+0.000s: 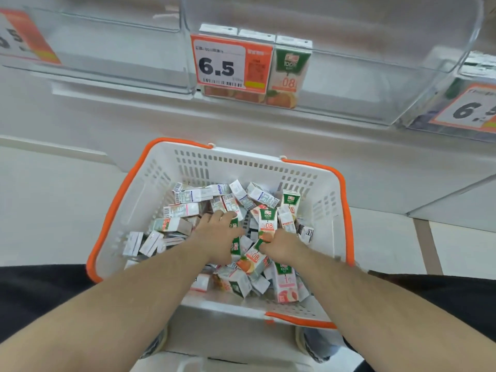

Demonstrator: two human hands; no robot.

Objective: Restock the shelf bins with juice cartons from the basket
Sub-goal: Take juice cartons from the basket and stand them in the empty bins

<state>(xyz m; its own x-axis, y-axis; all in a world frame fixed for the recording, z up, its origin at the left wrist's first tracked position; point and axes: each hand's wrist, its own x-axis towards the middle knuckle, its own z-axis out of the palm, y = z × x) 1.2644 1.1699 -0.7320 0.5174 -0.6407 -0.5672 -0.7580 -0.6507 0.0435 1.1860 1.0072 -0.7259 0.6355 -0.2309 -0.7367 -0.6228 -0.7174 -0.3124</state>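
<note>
Both hands are down inside the white basket (166, 178) with orange handles, which stands on the floor below the shelf. The left hand (218, 237) lies near the middle of the heap of juice cartons (185, 209), its fingers curled over a green-topped carton (234, 224) that shows only at the fingertips; the grip is closed on that carton. The right hand (281, 244) is just beside it, toward the basket's right wall, knuckles up and fingers bent under; its grip pinches the lower end of an upright carton marked 100% (267, 224), which stands up past the fingers toward the far wall. A tilted carton with an orange picture (252, 260) lies between the two wrists, touching both.

Loose cartons fill the basket floor from the left wall to the near right corner, most lying flat with barcodes up.

Above, the clear shelf bin (375, 84) holds three cartons (291, 71) standing at its front left corner, behind a price tag reading 6.5 (220, 65).
</note>
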